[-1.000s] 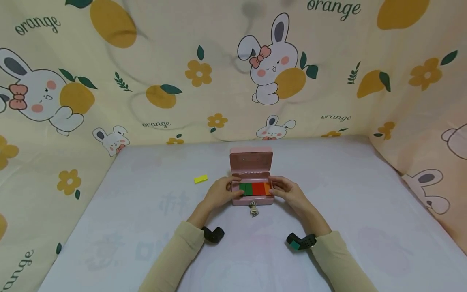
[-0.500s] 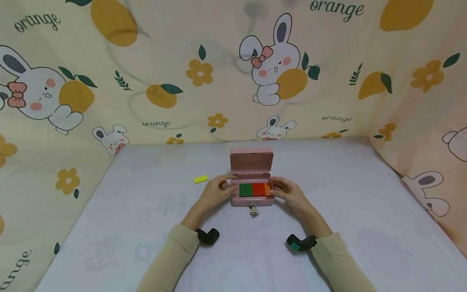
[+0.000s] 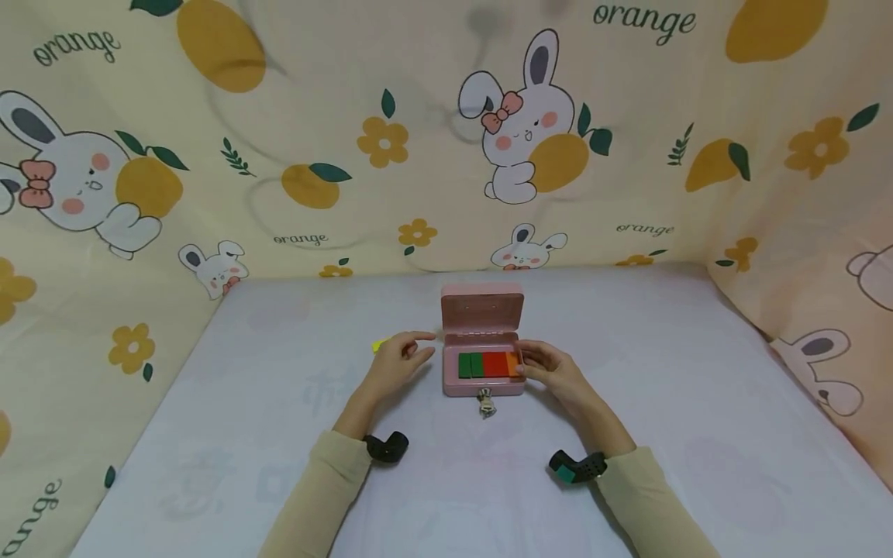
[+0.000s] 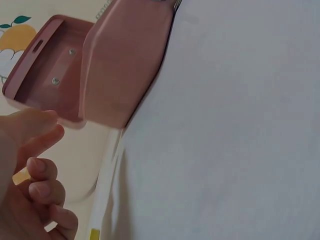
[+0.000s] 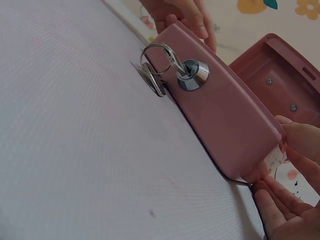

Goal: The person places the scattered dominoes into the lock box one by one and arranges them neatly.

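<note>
A pink metal cash box (image 3: 460, 390) stands on the table with its lid (image 3: 483, 311) raised. Inside lie green blocks (image 3: 470, 365), a red area of blocks (image 3: 494, 364) and an orange block (image 3: 512, 363) side by side. Keys (image 3: 486, 403) on a ring hang from the front lock (image 5: 193, 75). My left hand (image 3: 391, 370) is off the box's left side, thumb and index finger apart, holding nothing. My right hand (image 3: 561, 378) holds the box's right side, thumb at the rim and the other fingers along the outer wall.
A yellow block (image 3: 378, 345) lies on the white table (image 3: 279, 403) to the left of the box, partly hidden behind my left hand. A printed cloth (image 3: 418, 155) with rabbits and oranges rises behind the table and along both sides.
My left hand has let go of the box's left end and moved left, now overlapping the yellow block in the head view. The right hand has stayed on the box.
</note>
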`<state>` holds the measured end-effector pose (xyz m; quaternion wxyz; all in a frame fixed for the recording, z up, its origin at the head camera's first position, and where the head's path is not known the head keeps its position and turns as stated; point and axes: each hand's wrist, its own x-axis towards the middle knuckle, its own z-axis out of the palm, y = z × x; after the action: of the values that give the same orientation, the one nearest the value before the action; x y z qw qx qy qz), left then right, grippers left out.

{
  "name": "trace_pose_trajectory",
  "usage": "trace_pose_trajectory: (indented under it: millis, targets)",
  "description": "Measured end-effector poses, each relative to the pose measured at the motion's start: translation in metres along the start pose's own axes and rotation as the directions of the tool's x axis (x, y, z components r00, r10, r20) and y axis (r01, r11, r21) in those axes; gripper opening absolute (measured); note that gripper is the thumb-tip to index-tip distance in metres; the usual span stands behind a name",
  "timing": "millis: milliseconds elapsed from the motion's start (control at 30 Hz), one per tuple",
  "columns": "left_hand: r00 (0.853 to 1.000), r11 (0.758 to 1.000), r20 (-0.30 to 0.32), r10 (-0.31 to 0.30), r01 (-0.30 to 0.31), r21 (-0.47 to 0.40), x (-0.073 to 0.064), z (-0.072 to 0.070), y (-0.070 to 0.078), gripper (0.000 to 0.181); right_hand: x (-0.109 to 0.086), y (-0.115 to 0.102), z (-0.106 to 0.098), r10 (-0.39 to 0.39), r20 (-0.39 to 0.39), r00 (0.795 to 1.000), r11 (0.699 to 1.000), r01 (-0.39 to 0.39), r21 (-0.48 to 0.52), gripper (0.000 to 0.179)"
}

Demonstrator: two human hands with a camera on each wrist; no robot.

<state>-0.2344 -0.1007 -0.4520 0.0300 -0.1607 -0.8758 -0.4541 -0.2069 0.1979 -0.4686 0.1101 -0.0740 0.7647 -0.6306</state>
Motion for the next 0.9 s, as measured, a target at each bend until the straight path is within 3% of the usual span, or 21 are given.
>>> trace_pose_trajectory:
  millis: [533, 900]
  targets:
    - [1.000, 0.990, -0.022, 0.008, -0.005, 0.138, -0.003, -0.019, -0.019, 0.020, 0.000, 0.000, 0.000, 0.035, 0.003, 0.999, 0.999, -0.035, 0.033, 0.055]
    - [0.998, 0.984, -0.051, -0.043, 0.051, 0.170, -0.003, -0.037, -0.028, 0.022, 0.000, -0.001, 0.000, 0.037, -0.002, 0.999, 0.999, -0.036, 0.036, 0.055]
